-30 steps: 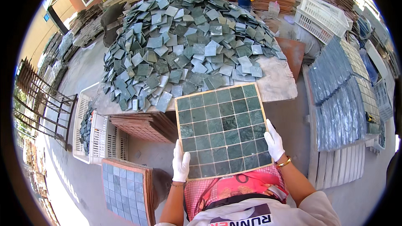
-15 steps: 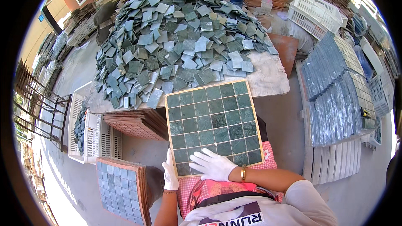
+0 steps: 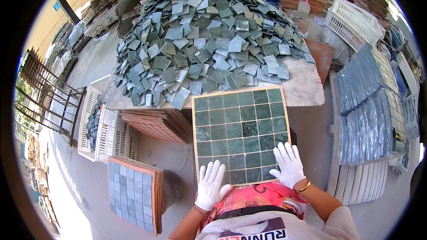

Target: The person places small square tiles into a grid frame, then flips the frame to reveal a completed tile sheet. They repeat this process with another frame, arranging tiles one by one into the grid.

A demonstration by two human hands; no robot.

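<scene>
A square wooden-edged tray [image 3: 194, 120] rests across my lap, its far edge by the tabletop. Rows of dark green square stone tiles [image 3: 234, 132] fill it, with thin pale gaps between them. One tile near the middle looks darker and rougher. My left hand [image 3: 211, 186], in a white glove, lies flat over the tray's near left corner, fingers pointing away from me. Over the near right corner is my gloved right hand [image 3: 289, 164], its fingers spread on the tiles and edge. Neither hand grasps anything; both are open.
Loose green tiles [image 3: 209, 40] are heaped on the table [image 3: 307, 91] ahead. At left stand a white crate [image 3: 106, 144] holding tiles and a stack of tiled boards [image 3: 130, 195] on a stool. Wrapped tile stacks [image 3: 362, 111] stand at right, below white crates [image 3: 353, 22].
My right hand has moved from the tray's near middle to its near right corner. My left hand has shifted from the tray's left side onto its near left corner.
</scene>
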